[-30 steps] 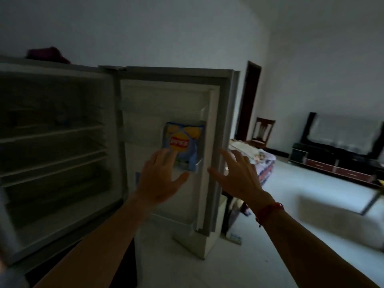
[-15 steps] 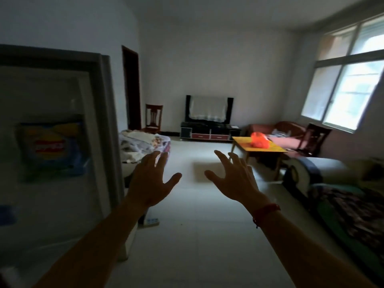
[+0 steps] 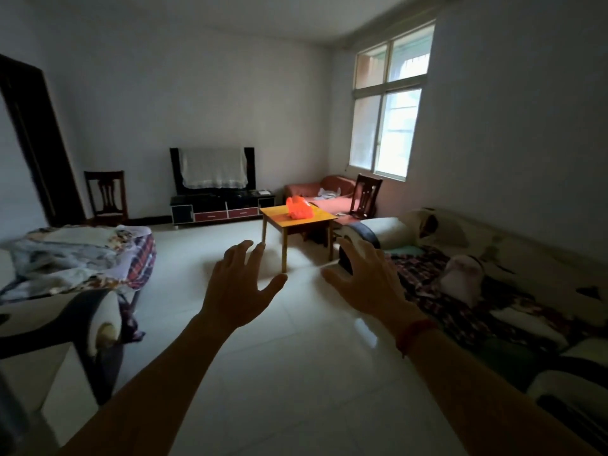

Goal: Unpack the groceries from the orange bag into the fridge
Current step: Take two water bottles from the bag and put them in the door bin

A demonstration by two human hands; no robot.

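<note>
Both hands empty. Left hand (image 3: 240,287) held out ahead at chest level, back toward the camera, fingers straight and fanned, thumb wide. Right hand (image 3: 365,281) held the same way, fingers spread, a red cord (image 3: 416,334) at the wrist. Neither touches anything. Beyond the fingertips, well apart from them, the orange bag (image 3: 298,208) sits on the yellow table (image 3: 276,214) at the far side of the room, slumped but bulging; its contents cannot be made out from here. A dark chair (image 3: 367,195) stands just beside the table, with a low TV stand (image 3: 220,205) against the back wall. A covered sofa (image 3: 493,291) runs along the right, and pale tiled floor (image 3: 296,373) lies between. The fridge is not in view. Judged step: between items, heading to the bag for the next one. The next move calls for crossing the open floor to the table, then either reaching into the bag's mouth or taking it by the handles. The thin plastic will likely sag, so one hand may need to steady it.
</note>
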